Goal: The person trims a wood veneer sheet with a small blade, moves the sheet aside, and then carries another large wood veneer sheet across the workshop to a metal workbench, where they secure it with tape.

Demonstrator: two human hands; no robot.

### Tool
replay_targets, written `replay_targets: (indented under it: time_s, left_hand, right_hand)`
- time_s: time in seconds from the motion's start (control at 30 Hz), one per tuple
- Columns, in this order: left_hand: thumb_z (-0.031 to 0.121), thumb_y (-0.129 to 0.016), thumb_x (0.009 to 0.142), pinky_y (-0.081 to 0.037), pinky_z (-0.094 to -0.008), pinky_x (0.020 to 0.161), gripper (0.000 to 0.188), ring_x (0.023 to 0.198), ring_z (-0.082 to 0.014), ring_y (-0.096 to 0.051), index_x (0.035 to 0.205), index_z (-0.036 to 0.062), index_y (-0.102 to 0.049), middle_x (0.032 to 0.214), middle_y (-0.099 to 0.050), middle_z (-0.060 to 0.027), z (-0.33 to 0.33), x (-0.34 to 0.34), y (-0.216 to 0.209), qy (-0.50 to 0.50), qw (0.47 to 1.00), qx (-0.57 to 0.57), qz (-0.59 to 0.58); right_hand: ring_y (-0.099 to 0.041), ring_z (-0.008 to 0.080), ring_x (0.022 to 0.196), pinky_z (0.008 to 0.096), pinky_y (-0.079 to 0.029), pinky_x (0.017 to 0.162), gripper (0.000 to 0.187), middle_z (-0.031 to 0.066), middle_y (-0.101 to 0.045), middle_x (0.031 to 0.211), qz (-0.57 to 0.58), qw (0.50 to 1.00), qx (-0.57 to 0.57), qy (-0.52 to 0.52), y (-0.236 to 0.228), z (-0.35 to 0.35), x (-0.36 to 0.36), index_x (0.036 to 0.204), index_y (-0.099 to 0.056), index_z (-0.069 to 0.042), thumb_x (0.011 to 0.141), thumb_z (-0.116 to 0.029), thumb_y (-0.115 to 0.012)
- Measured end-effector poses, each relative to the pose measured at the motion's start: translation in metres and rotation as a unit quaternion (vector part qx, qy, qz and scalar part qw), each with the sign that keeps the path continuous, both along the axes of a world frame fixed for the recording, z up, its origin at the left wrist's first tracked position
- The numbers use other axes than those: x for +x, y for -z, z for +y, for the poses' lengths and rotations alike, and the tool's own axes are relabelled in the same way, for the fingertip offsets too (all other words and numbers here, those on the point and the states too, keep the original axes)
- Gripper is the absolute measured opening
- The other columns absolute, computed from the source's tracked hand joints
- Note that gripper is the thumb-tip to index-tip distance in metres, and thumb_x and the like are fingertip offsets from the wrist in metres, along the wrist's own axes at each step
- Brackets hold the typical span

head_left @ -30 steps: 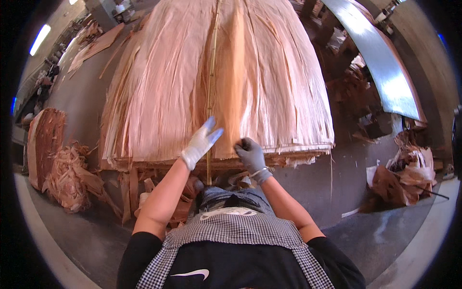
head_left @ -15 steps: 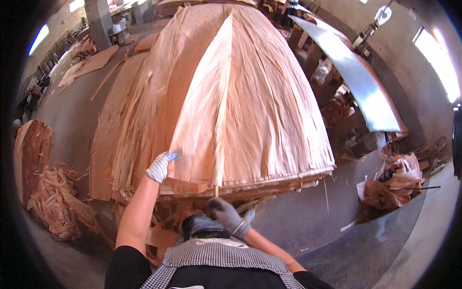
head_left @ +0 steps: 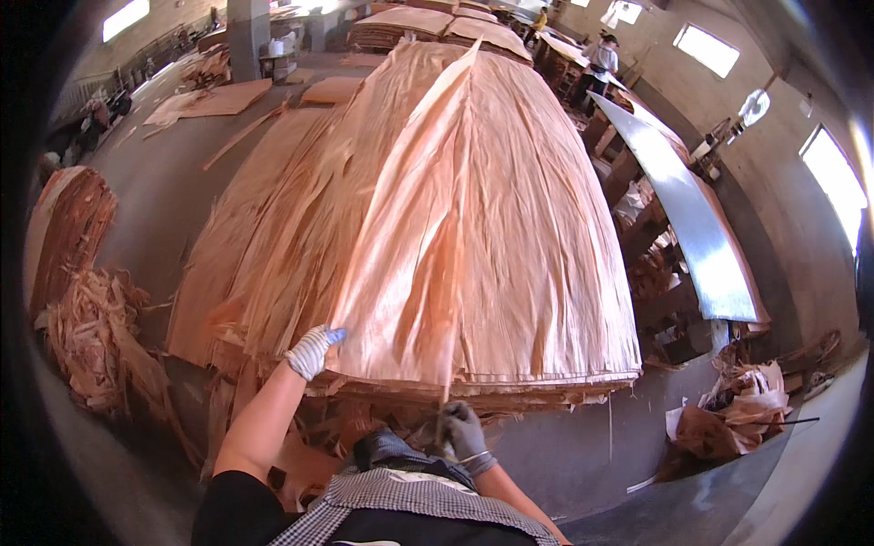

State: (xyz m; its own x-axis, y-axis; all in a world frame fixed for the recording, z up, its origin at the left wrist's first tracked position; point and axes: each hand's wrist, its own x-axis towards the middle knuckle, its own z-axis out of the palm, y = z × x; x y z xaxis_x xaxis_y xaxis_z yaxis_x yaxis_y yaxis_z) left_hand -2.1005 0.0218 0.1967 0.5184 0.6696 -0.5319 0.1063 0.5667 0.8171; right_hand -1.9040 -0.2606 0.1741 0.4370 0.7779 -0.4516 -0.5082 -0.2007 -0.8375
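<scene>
A tall stack of reddish wood veneer sheets [head_left: 546, 273] spreads in front of me. A loose top veneer sheet [head_left: 387, 282] lies rippled over its left half, with a raised fold running away from me. My left hand [head_left: 314, 352], in a striped white glove with blue fingertips, is closed on that sheet's near left corner. My right hand [head_left: 462, 431], in a grey glove, is closed round a thin stick [head_left: 444, 397] just in front of the stack's near edge. The stick's far part is blurred along the fold, so I cannot tell whether it lies under the sheet.
Torn veneer scraps [head_left: 96, 337] and an upright veneer bundle [head_left: 71, 241] are at the left. A long shiny metal-topped bench [head_left: 701, 227] runs along the right, with a scrap heap [head_left: 737, 414] near it. Farther back are more veneer stacks [head_left: 401, 27] and another person [head_left: 603, 62].
The view has tilted up, showing more of the room. The sheet's raised fold has sunk and rippled. My right hand has shifted right with the stick; my left hand still holds the corner.
</scene>
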Motion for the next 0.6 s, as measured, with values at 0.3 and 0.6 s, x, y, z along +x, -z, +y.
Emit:
replay_targets:
  time_s: [0.3, 0.6]
  left_hand:
    - [0.039, -0.061, 0.085, -0.051, -0.0364, 0.075, 0.041, 0.084, -0.0225, -0.063, 0.100, 0.0005, -0.060, 0.093, -0.065, -0.0105, -0.050, 0.001, -0.003, 0.085, 0.976, -0.158, -0.127]
    - [0.065, -0.055, 0.074, -0.038, -0.0508, 0.099, 0.083, 0.116, -0.0312, -0.050, 0.129, 0.0044, -0.045, 0.128, -0.051, -0.0148, -0.106, -0.022, 0.015, 0.144, 0.848, -0.307, -0.409]
  right_hand:
    - [-0.055, 0.0183, 0.049, 0.0314, -0.047, 0.044, 0.024, 0.0052, -0.058, 0.065, 0.040, 0.998, -0.044, 0.011, -0.096, 0.063, 0.038, 0.089, -0.055, -0.010, 0.087, -0.033, -0.060]
    - [-0.047, 0.0133, 0.039, 0.0265, -0.036, 0.034, 0.032, 0.0004, -0.049, 0.053, 0.065, 0.980, 0.189, 0.020, -0.246, 0.103, 0.018, 0.070, -0.050, -0.013, 0.090, -0.038, -0.055]
